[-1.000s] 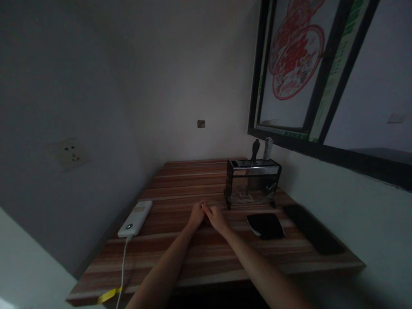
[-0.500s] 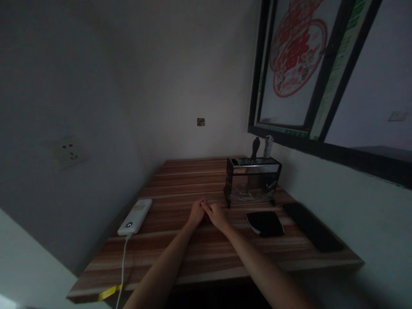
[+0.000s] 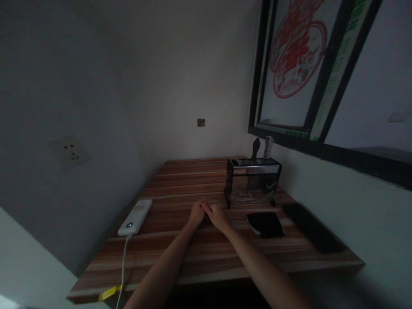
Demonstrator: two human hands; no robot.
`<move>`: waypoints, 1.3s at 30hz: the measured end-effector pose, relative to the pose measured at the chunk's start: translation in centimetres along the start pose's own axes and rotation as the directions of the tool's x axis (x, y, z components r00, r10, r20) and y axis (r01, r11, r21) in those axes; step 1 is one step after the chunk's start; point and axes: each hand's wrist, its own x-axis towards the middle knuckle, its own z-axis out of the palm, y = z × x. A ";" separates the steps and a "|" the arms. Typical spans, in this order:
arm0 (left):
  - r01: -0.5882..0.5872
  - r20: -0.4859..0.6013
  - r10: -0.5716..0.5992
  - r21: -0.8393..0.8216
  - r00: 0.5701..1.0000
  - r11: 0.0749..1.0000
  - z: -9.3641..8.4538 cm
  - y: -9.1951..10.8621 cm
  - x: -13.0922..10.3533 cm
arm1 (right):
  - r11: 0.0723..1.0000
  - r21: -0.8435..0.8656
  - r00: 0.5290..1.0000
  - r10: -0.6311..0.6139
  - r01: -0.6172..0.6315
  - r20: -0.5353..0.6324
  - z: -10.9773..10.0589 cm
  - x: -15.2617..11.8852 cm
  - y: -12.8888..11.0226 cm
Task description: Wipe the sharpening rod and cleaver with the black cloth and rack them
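Note:
My left hand (image 3: 197, 213) and my right hand (image 3: 216, 214) meet over the middle of the striped wooden table (image 3: 180, 184), fingertips touching. Both are closed, with fingers bent inward; whether anything small lies between them is too dark and small to tell. To the right of my right hand lies a black pouch-like item (image 3: 265, 224) with a pale edge. Behind it stands a knife rack (image 3: 254, 182) with a clear front and two handles sticking up.
A white power bank (image 3: 135, 217) with a white cable (image 3: 123, 262) and yellow tag (image 3: 108, 293) lies at the left. A long black flat object (image 3: 312, 226) lies along the right edge. Walls border the table; a framed picture (image 3: 292, 64) hangs at the right.

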 end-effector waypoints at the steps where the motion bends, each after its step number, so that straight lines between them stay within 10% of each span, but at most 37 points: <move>1: -0.002 0.000 0.002 0.002 1.000 1.000 0.0 0.0 0.0 | 1.000 -0.001 1.000 0.000 0.000 0.001 0.0 0.0 0.0; 39: -0.034 -0.011 0.035 0.056 0.999 0.998 -0.2 0.3 0.1 | 1.000 -0.015 1.000 -0.012 0.012 -0.001 -0.2 -0.1 -0.7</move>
